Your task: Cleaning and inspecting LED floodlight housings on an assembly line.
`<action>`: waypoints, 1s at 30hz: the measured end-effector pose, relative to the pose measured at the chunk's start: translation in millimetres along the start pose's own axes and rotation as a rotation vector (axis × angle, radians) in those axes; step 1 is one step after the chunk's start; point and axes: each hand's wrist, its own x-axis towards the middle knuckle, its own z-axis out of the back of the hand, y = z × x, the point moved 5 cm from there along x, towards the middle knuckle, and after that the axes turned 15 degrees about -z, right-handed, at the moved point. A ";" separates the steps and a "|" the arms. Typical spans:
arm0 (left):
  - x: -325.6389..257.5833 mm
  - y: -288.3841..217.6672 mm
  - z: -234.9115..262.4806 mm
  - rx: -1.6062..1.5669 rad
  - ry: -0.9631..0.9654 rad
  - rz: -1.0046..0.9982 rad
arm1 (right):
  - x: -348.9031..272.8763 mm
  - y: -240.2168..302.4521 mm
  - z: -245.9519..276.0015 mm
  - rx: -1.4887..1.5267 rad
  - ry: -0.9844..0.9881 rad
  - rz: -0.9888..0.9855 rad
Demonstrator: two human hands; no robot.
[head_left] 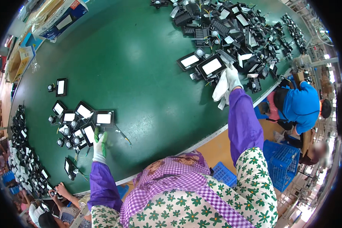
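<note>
My left hand [99, 147], in a white glove with green on the fingers, is closed at the lower edge of a black floodlight [104, 119] with a white panel and a trailing wire. That lamp lies at the right side of a small group of similar sensor floodlights [83, 110]. My right hand [233, 79], in a white glove, has a crumpled white cloth [220, 88] bunched in it. Its fingertips reach the right edge of another black floodlight [211, 67] at the near side of a large heap; the fingers are partly hidden.
A big heap of floodlights [220, 26] covers the far right of the green table [140, 76]. More are piled along the left edge [26, 159], near another person's hands [60, 190]. Cardboard boxes [60, 21] stand far left. A person in blue [302, 104] sits right, near blue crates [280, 161].
</note>
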 end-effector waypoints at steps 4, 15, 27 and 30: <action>-11.6 -21.3 -0.7 0.048 -0.083 0.018 | -75.6 10.1 -33.0 -0.010 0.009 -0.064; 1.2 -61.0 -256.5 0.705 0.422 -0.545 | -206.7 -59.0 -133.3 0.171 0.257 0.067; 32.1 -85.2 -296.0 -0.290 0.360 -0.414 | -270.2 -115.6 -103.8 -0.032 0.395 -0.129; 6.8 -90.8 -273.5 -0.319 0.405 -0.237 | -266.4 -125.8 -97.4 0.034 0.359 -0.109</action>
